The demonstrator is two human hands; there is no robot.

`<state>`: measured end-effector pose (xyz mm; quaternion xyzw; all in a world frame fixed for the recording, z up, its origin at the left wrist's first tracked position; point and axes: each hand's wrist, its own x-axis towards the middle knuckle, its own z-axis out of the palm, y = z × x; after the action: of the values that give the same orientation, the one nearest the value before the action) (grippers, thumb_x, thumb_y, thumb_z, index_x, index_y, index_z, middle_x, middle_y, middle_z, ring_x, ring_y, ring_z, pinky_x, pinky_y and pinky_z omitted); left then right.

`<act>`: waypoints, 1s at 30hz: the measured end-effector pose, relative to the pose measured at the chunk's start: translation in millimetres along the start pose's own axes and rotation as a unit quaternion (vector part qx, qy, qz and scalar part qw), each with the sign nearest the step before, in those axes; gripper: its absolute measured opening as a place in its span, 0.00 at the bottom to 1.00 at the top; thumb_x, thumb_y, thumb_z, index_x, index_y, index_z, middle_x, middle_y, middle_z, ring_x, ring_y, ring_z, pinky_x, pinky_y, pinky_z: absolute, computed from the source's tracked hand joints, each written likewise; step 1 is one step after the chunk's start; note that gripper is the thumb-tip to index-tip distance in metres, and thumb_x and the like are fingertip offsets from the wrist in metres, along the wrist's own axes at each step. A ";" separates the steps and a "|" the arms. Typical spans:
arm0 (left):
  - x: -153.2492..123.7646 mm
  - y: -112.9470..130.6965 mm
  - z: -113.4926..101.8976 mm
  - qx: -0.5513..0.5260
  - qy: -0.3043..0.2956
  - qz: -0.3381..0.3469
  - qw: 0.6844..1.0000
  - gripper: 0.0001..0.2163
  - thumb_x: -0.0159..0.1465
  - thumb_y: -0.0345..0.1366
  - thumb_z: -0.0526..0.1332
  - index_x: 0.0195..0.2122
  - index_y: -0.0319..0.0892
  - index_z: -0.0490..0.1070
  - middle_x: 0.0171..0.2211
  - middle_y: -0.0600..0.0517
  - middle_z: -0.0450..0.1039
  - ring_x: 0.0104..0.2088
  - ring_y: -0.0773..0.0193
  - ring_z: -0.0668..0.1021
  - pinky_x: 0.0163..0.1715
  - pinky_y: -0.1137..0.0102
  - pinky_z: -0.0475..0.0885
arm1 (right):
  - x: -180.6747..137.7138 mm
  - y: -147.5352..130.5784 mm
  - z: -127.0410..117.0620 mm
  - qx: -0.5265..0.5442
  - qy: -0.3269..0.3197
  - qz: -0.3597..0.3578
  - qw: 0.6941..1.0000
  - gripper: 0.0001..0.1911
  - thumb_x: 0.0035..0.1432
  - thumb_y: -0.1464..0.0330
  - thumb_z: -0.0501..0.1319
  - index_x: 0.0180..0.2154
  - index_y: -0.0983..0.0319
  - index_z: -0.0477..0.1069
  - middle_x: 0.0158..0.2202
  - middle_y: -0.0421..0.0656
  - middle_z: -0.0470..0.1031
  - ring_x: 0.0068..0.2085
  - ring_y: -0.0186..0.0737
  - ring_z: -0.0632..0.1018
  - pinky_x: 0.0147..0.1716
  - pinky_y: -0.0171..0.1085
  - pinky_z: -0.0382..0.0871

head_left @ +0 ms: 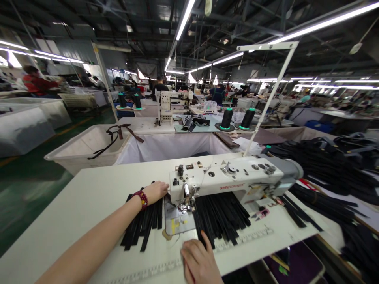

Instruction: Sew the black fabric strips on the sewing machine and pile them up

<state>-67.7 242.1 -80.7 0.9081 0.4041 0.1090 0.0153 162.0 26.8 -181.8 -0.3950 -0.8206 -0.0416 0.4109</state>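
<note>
Two piles of flat, narrow black strips lie on the smooth white bench (89, 201): the left pile (152, 219) beside a shiny metal plate (180, 223), the right pile (222, 215) partly hidden under the arm of a glossy sewing machine (204, 179), its ragged ends pointing toward the front edge. The left hand (158, 191), wearing a beaded bracelet (143, 199), reaches over the left pile to the machine's end; its fingertips are hard to make out, so I cannot tell whether its grip holds anything. Near the front edge, the right hand (200, 258) is cut off below, one finger stretched out beside the right pile; its grip is equally unclear. Beyond the far edge, dark straps (121, 132) drape over a pale tub (68, 154); a cloth-lined bin (166, 144) holds something dark, mostly hidden.
</note>
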 end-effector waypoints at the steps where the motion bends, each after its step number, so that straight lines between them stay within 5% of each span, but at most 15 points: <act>1: -10.2 -5.1 -11.7 0.002 -0.005 0.002 1.000 0.09 0.66 0.32 0.55 0.30 0.43 0.72 0.32 0.47 0.74 0.36 0.57 0.77 0.43 0.64 0.71 | 1.5 -1.4 -4.4 0.004 -0.017 0.005 1.000 0.11 0.61 0.73 0.56 0.45 0.60 0.71 0.44 0.44 0.77 0.47 0.42 0.76 0.67 0.53 0.47; 5: -66.5 -7.5 -55.8 0.000 0.015 -0.038 0.999 0.11 0.67 0.35 0.52 0.30 0.43 0.70 0.33 0.47 0.72 0.35 0.55 0.75 0.40 0.61 0.71 | 8.3 -5.3 -19.7 0.003 -0.054 0.001 0.999 0.13 0.60 0.74 0.57 0.47 0.62 0.70 0.45 0.45 0.77 0.49 0.43 0.75 0.67 0.55 0.47; 7: -95.9 13.3 -60.3 -0.104 0.058 -0.154 0.981 0.13 0.68 0.45 0.53 0.31 0.44 0.69 0.29 0.51 0.70 0.31 0.56 0.74 0.35 0.64 0.71 | 9.8 -6.5 -23.8 -0.013 -0.057 -0.023 0.998 0.16 0.60 0.76 0.55 0.50 0.63 0.70 0.47 0.46 0.76 0.50 0.43 0.75 0.67 0.55 0.49; 10: -124.6 69.5 -33.4 -0.363 -0.016 -0.275 0.890 0.21 0.65 0.57 0.55 0.33 0.43 0.69 0.23 0.56 0.65 0.22 0.63 0.69 0.22 0.71 0.64 | 9.2 -9.9 -26.7 -0.032 -0.026 -0.070 0.997 0.21 0.62 0.80 0.52 0.54 0.63 0.69 0.51 0.49 0.75 0.54 0.44 0.74 0.63 0.52 0.59; 14: -124.5 134.3 28.5 -0.548 -0.069 -0.287 0.783 0.27 0.58 0.64 0.58 0.35 0.41 0.69 0.22 0.56 0.67 0.20 0.66 0.69 0.20 0.72 0.65 | 8.1 -14.7 -32.3 0.008 -0.030 -0.133 0.991 0.17 0.68 0.77 0.52 0.55 0.63 0.69 0.50 0.50 0.76 0.51 0.43 0.75 0.51 0.42 0.71; 17: -112.6 141.6 54.0 -0.476 -0.009 -0.293 0.829 0.24 0.65 0.58 0.52 0.40 0.40 0.71 0.24 0.52 0.72 0.22 0.61 0.74 0.23 0.67 0.71 | 6.3 -10.7 -37.0 0.024 -0.066 -0.117 0.991 0.15 0.70 0.75 0.51 0.53 0.68 0.70 0.47 0.52 0.76 0.49 0.43 0.76 0.51 0.41 0.72; 20: -105.5 126.4 57.4 -0.277 0.094 -0.204 0.934 0.16 0.68 0.42 0.53 0.52 0.40 0.72 0.46 0.42 0.78 0.44 0.52 0.80 0.47 0.56 0.75 | 2.6 -0.4 -34.9 0.005 -0.061 -0.088 0.994 0.16 0.71 0.74 0.48 0.53 0.66 0.70 0.47 0.51 0.77 0.50 0.43 0.76 0.54 0.43 0.69; 22: -103.7 116.9 57.1 -0.157 0.087 -0.114 0.977 0.17 0.67 0.34 0.54 0.56 0.41 0.71 0.58 0.42 0.72 0.56 0.50 0.74 0.57 0.52 0.69 | 1.2 5.6 -28.3 -0.003 -0.057 -0.078 0.995 0.16 0.72 0.74 0.47 0.51 0.65 0.71 0.46 0.49 0.77 0.49 0.42 0.76 0.56 0.43 0.68; 25: -102.4 110.9 61.7 -0.038 0.042 -0.044 0.997 0.19 0.67 0.33 0.57 0.59 0.41 0.69 0.62 0.44 0.69 0.60 0.50 0.71 0.59 0.50 0.67 | 2.8 9.6 -15.7 0.006 -0.015 -0.053 0.998 0.16 0.73 0.72 0.47 0.47 0.63 0.73 0.43 0.46 0.79 0.47 0.40 0.77 0.58 0.44 0.64; 30: -99.3 109.3 70.6 0.027 0.035 -0.026 0.999 0.21 0.68 0.38 0.58 0.62 0.43 0.66 0.62 0.46 0.68 0.61 0.51 0.69 0.63 0.47 0.59 | 8.9 9.0 -12.2 0.042 -0.002 -0.012 0.999 0.14 0.73 0.67 0.50 0.47 0.60 0.73 0.42 0.41 0.79 0.46 0.39 0.76 0.66 0.43 0.48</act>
<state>-37.5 99.6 -155.4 0.8931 0.4303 0.1294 -0.0210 172.8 33.6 -169.8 -0.3676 -0.8273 -0.0114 0.4247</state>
